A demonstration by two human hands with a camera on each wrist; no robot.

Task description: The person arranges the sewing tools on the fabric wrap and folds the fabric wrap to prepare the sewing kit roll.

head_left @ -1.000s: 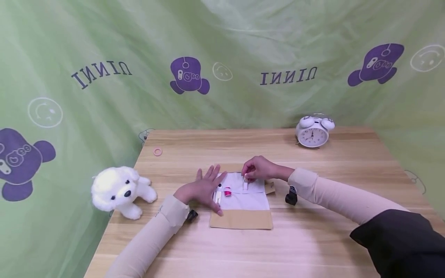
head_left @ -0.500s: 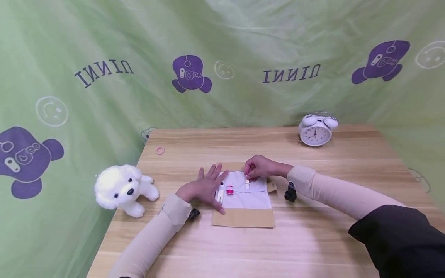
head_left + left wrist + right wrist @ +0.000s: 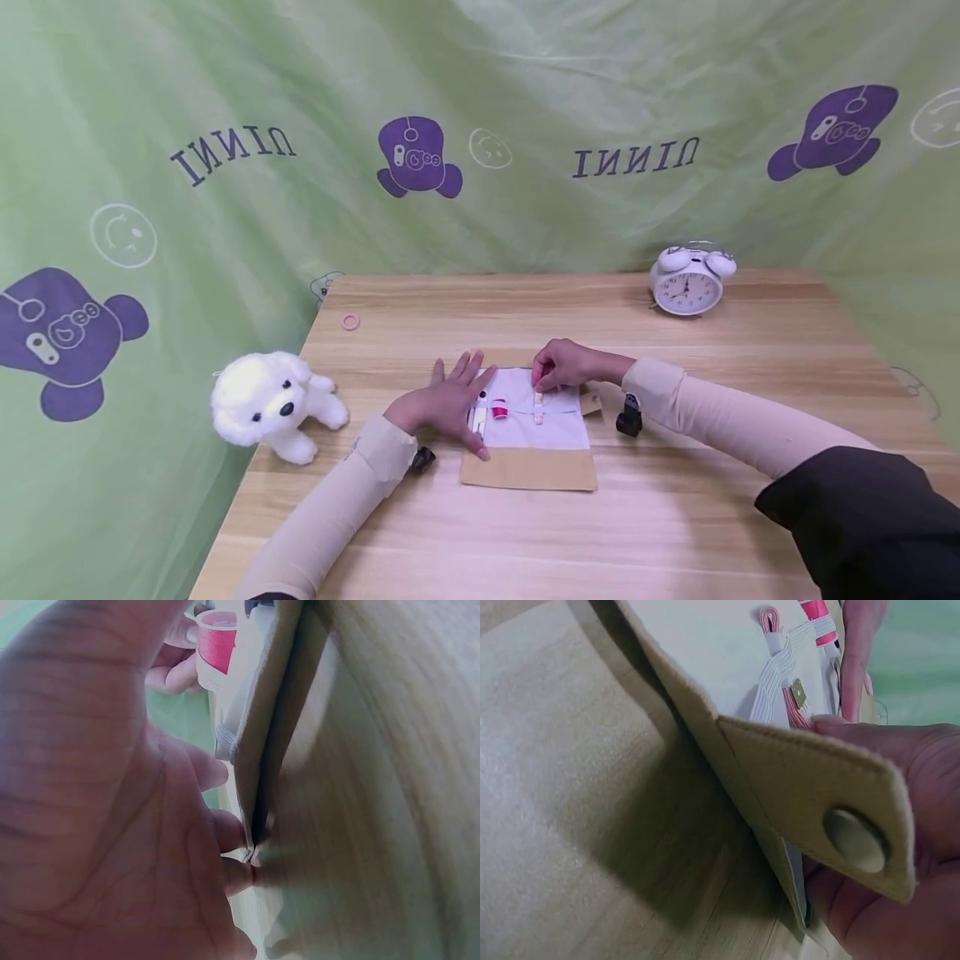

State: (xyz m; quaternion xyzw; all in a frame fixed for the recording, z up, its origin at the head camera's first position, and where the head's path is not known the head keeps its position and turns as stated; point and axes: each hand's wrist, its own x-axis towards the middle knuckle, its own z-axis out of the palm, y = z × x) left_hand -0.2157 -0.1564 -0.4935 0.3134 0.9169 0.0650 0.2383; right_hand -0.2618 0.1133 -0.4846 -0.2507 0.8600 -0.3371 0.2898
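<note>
A tan fabric sewing pouch (image 3: 528, 469) with white lining lies unfolded on the table. My left hand (image 3: 447, 406) rests on its left edge, fingers spread, beside a red thread spool (image 3: 500, 409) and a white item partly hidden by the hand. My right hand (image 3: 562, 365) pinches the upper end of a small bundle of pink-red thread (image 3: 798, 712). A little gold-coloured tab (image 3: 799, 693) sits on that bundle. The bundle runs beneath the white elastic band (image 3: 774, 679), its looped end showing on the near side. The right fingertips are partly hidden by the snap flap (image 3: 810, 795).
On the left sits a white plush dog (image 3: 273, 404). A pink ring (image 3: 350, 322) lies at the back left, and a white alarm clock (image 3: 687, 283) stands at the back right. Behind the wooden table (image 3: 675, 525) hangs a green curtain (image 3: 525, 225).
My right hand has pushed the thread bundle toward the near side, so its end now shows past the elastic band. The left hand stays on the pouch. The head view has shifted slightly.
</note>
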